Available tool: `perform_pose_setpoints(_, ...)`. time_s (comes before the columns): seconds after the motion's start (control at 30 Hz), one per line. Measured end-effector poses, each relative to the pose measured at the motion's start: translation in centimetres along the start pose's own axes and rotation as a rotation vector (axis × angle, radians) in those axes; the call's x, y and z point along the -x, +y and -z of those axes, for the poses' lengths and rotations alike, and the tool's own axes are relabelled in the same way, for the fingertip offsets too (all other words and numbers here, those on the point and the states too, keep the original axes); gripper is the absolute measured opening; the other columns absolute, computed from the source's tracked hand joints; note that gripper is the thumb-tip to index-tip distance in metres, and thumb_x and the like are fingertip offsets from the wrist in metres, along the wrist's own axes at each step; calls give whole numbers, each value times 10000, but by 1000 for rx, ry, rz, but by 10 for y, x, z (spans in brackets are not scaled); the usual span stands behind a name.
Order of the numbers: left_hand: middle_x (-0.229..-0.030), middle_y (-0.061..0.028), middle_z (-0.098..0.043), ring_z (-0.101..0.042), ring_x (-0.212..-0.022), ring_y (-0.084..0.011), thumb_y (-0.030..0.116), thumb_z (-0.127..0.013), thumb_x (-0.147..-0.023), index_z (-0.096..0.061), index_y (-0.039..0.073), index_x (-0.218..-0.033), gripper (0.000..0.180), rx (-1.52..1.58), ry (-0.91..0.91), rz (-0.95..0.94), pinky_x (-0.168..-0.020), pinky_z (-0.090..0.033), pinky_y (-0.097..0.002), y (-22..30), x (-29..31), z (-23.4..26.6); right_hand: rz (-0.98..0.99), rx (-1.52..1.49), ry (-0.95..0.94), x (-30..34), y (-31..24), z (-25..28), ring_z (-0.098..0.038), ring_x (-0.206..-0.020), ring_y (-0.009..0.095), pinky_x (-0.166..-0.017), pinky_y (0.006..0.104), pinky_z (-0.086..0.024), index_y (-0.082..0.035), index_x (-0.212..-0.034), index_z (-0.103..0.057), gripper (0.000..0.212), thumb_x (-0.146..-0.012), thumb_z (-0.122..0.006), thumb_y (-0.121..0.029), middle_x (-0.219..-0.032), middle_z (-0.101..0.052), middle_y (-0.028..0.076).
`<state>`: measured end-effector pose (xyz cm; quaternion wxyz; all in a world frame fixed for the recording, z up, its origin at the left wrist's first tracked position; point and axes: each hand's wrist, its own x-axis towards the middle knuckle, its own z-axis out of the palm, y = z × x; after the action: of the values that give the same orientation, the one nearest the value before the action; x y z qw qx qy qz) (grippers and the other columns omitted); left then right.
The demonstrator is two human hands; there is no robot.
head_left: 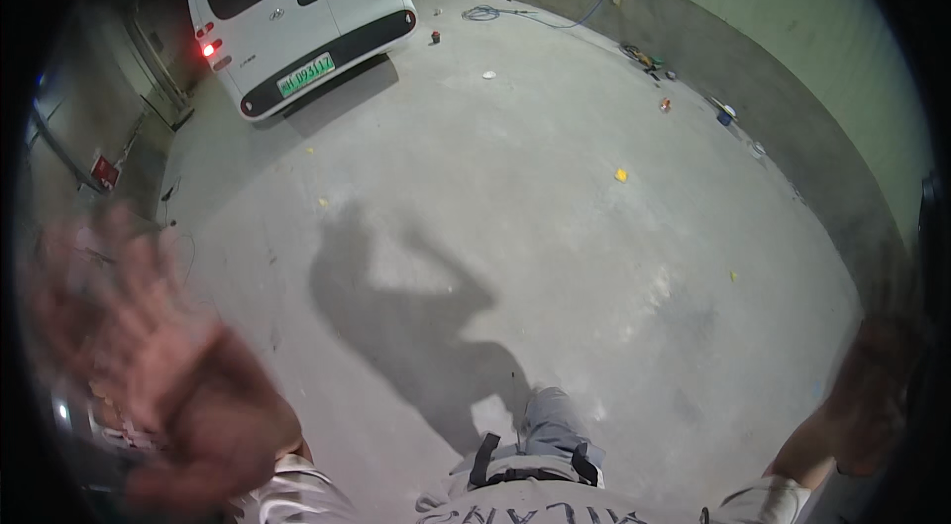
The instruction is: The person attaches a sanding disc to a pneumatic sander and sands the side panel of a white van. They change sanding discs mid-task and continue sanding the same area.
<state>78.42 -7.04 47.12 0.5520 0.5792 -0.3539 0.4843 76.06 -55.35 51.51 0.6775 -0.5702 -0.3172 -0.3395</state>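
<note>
Head view: at lower left the left hand is raised and blurred, fingers spread apart with nothing seen in them. At the right edge the right hand is a dark blur; I cannot tell whether its fingers are apart or together. Nearest the left hand, a red object sits at far left, above it; nearest the right, a small yellow scrap lies on the concrete floor, right of centre. Stepped on, that scrap could slide underfoot. The blue hose, coiled at upper centre, could trip a step. The white van at upper left has lit tail lights; rolling back, it could hit someone. The left hand blocks the view past it, so a swing could strike something unseen.
</note>
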Motion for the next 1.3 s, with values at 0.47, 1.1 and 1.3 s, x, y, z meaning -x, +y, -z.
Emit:
perform_pose_setpoints(0.47, -1326, -229, -682, -594, -1324, -364, 424, -627, -1003, -645, 20, -1379, 553, -684, -1512, 2192, -1099, -456, -447, -394, 397, 97, -2350, 30, -1584, 108, 537, 182, -708, -765, 192, -624, 366, -578, -69, -976, -770, 265, -857, -826, -299, -883, -734, 83)
perform_pose_setpoints(1.1, -987, -142, -720, -690, -809, -287, 87, -704, -935, -690, 81, -1225, 291, 110, -1256, 931, -736, -559, -391, -1152, -52, -362, -857, -596, 1419, -374, 953, 59, -364, -595, 105, -498, 244, -282, -87, -1078, -571, 425, -1093, -420, -484, -834, -518, 29)
perform_pose_setpoints(1.3, -1085, -132, -688, -698, -909, -314, 18, -725, -881, -660, 84, -1235, 367, 357, -1167, 577, -759, -562, -383, -1248, -120, -516, -510, -536, 1541, -520, 1184, 218, -427, -677, 138, -544, 261, -386, -11, -1076, -512, 334, -1104, -418, -330, -914, -554, 85)
